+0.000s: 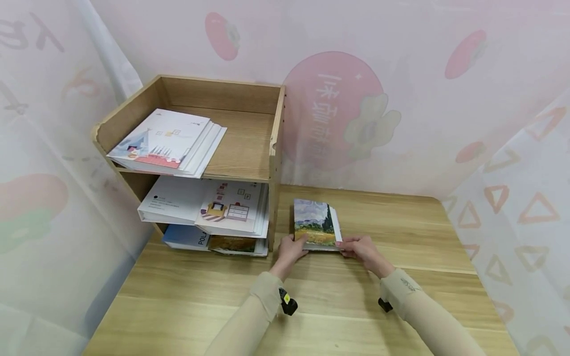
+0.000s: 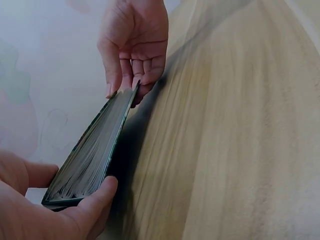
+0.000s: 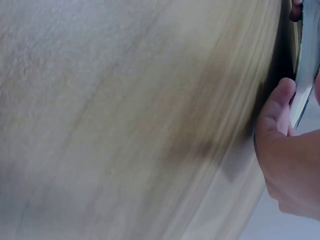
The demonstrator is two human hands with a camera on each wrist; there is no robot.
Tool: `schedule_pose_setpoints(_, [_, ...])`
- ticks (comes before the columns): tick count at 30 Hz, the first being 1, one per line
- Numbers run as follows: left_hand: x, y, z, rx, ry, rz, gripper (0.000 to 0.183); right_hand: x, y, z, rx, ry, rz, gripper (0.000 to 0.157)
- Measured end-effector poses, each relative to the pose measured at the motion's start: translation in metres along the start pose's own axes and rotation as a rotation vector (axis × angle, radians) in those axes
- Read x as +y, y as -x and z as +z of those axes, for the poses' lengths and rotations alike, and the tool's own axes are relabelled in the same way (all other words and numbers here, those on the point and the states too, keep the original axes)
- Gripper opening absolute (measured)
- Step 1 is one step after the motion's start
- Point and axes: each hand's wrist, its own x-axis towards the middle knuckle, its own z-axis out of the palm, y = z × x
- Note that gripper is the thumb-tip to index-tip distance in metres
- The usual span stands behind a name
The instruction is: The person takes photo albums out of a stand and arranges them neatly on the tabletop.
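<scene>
A book (image 1: pixel 316 222) with a painted landscape cover lies at the wooden table's back part, just right of the shelf unit. My left hand (image 1: pixel 291 249) grips its near left corner, thumb on the cover and fingers below. At the near right corner my right hand (image 1: pixel 362 249) pinches it. The left wrist view shows the page edges of the book (image 2: pixel 92 150) between dark covers, held close over the table by both hands. Only a strip of the book (image 3: pixel 306 75) enters the right wrist view, beside my right hand (image 3: pixel 290 160).
A wooden shelf unit (image 1: pixel 277 148) stands at the left. White books (image 1: pixel 166 138) lie on its top, more books (image 1: pixel 233 210) on the middle level, and a blue book (image 1: pixel 187 236) with others at the bottom. A printed curtain (image 1: pixel 427 123) hangs behind the table (image 1: pixel 392 222).
</scene>
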Motion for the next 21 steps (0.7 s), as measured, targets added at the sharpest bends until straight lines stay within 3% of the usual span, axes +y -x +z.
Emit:
schedule_pose_setpoints(6, [0.004,-0.007,-0.003,0.023,-0.039,-0.022,0.071,0.002,-0.005,0.0,-0.003,-0.036,-0.005,0.037])
schedule_pose_setpoints(15, [0.008,-0.014,-0.001,0.021,-0.128,-0.008,0.064,0.0,-0.014,0.0,0.034,-0.037,0.014,0.037])
schedule_pose_setpoints(21, [0.011,-0.015,0.002,0.042,-0.175,0.017,0.061,-0.003,-0.021,-0.005,0.009,-0.049,0.013,0.042])
